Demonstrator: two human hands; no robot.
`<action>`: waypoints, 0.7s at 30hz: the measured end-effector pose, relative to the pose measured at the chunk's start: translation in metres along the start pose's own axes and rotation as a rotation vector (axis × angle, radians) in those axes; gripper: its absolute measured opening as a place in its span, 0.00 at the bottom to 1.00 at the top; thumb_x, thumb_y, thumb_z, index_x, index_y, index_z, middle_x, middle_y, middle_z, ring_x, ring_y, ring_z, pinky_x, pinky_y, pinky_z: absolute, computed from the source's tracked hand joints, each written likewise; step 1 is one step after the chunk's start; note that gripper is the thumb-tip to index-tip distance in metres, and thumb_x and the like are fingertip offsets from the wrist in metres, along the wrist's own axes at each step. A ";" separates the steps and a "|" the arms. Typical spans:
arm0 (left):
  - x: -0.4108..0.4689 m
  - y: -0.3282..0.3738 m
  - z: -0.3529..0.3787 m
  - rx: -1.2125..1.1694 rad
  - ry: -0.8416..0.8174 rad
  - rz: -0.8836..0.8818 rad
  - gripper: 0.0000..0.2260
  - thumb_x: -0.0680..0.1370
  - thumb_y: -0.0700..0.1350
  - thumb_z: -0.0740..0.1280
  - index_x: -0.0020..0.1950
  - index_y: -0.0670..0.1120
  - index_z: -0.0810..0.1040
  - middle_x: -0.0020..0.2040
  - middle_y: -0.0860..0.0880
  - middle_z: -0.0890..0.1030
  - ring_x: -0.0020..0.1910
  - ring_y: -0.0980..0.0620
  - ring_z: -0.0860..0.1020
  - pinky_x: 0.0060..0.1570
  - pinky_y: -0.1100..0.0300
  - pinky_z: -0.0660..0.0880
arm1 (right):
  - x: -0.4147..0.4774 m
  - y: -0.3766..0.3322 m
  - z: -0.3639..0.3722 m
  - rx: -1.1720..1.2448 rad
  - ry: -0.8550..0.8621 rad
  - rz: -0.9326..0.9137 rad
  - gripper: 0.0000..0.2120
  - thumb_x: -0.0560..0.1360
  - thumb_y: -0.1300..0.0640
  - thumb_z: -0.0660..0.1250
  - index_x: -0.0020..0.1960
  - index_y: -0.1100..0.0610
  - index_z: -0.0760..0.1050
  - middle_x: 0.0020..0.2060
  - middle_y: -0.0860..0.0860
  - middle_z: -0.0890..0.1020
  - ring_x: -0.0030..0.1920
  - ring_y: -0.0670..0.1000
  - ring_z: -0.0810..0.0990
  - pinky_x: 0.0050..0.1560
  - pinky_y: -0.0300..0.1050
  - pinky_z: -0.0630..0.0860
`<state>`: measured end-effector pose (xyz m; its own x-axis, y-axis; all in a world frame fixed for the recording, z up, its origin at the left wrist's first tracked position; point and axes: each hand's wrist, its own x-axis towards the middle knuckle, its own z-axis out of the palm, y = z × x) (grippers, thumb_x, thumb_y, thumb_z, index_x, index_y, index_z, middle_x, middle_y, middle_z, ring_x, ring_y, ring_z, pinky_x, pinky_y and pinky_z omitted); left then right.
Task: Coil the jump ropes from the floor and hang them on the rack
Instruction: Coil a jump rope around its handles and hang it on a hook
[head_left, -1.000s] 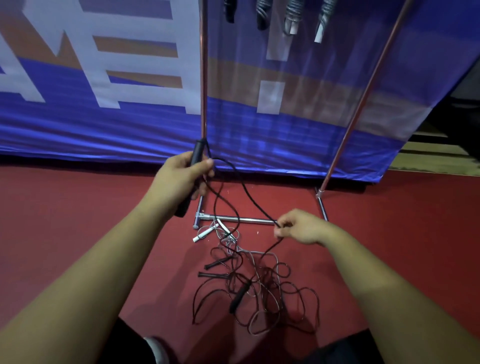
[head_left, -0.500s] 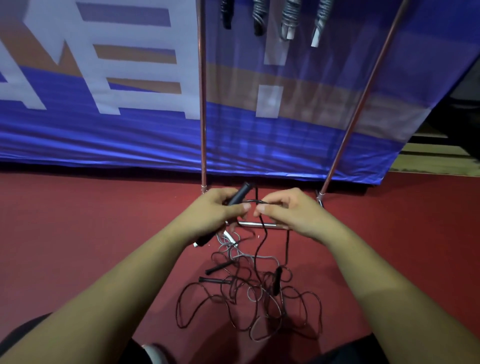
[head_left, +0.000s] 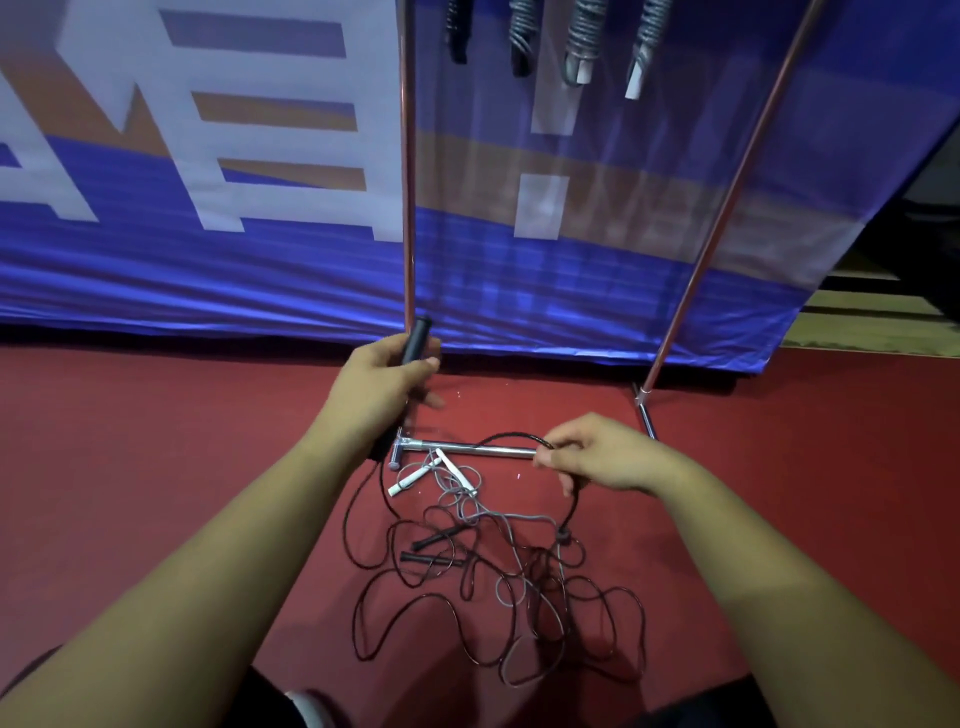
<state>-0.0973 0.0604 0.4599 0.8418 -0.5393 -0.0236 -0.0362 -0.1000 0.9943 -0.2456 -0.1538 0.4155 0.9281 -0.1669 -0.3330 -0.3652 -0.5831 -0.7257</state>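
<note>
My left hand (head_left: 382, 387) grips the black handle (head_left: 417, 338) of a black jump rope, held up in front of the rack's left pole (head_left: 408, 171). My right hand (head_left: 597, 457) pinches the same rope's black cord (head_left: 511, 437), which arcs between the hands and drops to the floor. A tangle of black and grey jump ropes (head_left: 493, 577) lies on the red floor below, with two white handles (head_left: 415, 475) and black handles (head_left: 434, 558) among it. Several coiled ropes (head_left: 576, 36) hang from the rack's top.
The rack's right pole (head_left: 727, 192) slants up to the right; its silver base bar (head_left: 467, 448) lies on the red floor (head_left: 156, 441). A blue banner (head_left: 208, 208) hangs behind. A white shoe tip (head_left: 306, 706) shows at the bottom edge.
The hands, close together half a second ago, have moved apart: the left one rose with the handle, the right one slid right and down along the cord.
</note>
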 end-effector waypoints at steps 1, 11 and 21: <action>-0.003 0.000 0.004 -0.011 -0.076 -0.013 0.08 0.80 0.36 0.66 0.58 0.41 0.79 0.45 0.46 0.83 0.29 0.52 0.81 0.20 0.65 0.66 | -0.003 -0.011 0.002 -0.008 0.007 -0.057 0.09 0.80 0.56 0.65 0.49 0.59 0.82 0.28 0.51 0.81 0.31 0.47 0.78 0.36 0.36 0.71; -0.013 -0.003 0.023 0.040 -0.414 -0.050 0.09 0.80 0.44 0.67 0.41 0.45 0.73 0.30 0.50 0.71 0.21 0.55 0.66 0.20 0.64 0.62 | -0.008 -0.027 -0.002 0.034 0.126 -0.207 0.07 0.77 0.54 0.70 0.43 0.56 0.80 0.33 0.52 0.82 0.35 0.46 0.78 0.43 0.44 0.72; 0.001 -0.001 0.002 0.091 0.006 -0.071 0.07 0.81 0.45 0.67 0.49 0.41 0.79 0.39 0.43 0.80 0.29 0.46 0.78 0.21 0.63 0.67 | 0.004 0.003 0.002 0.003 0.032 0.108 0.07 0.77 0.58 0.70 0.46 0.61 0.75 0.37 0.53 0.82 0.37 0.49 0.80 0.39 0.48 0.82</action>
<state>-0.0975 0.0579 0.4583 0.8472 -0.5231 -0.0928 -0.0247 -0.2133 0.9767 -0.2436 -0.1543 0.4107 0.8850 -0.2544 -0.3900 -0.4637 -0.5575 -0.6886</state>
